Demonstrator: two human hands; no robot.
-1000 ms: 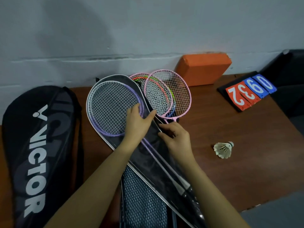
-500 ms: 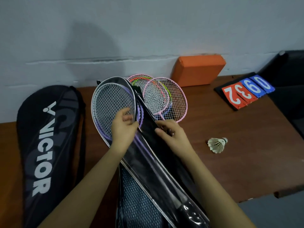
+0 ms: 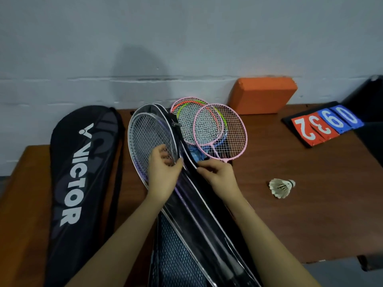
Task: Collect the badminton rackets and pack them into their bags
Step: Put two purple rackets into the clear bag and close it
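An open black racket bag with white piping (image 3: 209,216) lies diagonally across the brown table (image 3: 300,214). White and purple rackets (image 3: 149,137) lie inside it, heads at the far end. My left hand (image 3: 164,172) pinches the bag's near-side edge over the racket heads. My right hand (image 3: 217,175) grips the bag's black flap on the other side. Behind the bag, several small rackets with pink, orange and green frames (image 3: 209,127) lie stacked on the table. A closed black Victor bag (image 3: 80,183) lies at the left.
A white shuttlecock (image 3: 280,187) lies on the table right of my hands. An orange foam block (image 3: 261,96) leans against the wall. A flip scoreboard with red and blue numbers (image 3: 325,125) stands at the far right. A mesh-fronted bag (image 3: 178,255) lies under the open one.
Both hands shifted along the bag's opening, and the black flap has been drawn partly over the racket heads. The view has moved a little.
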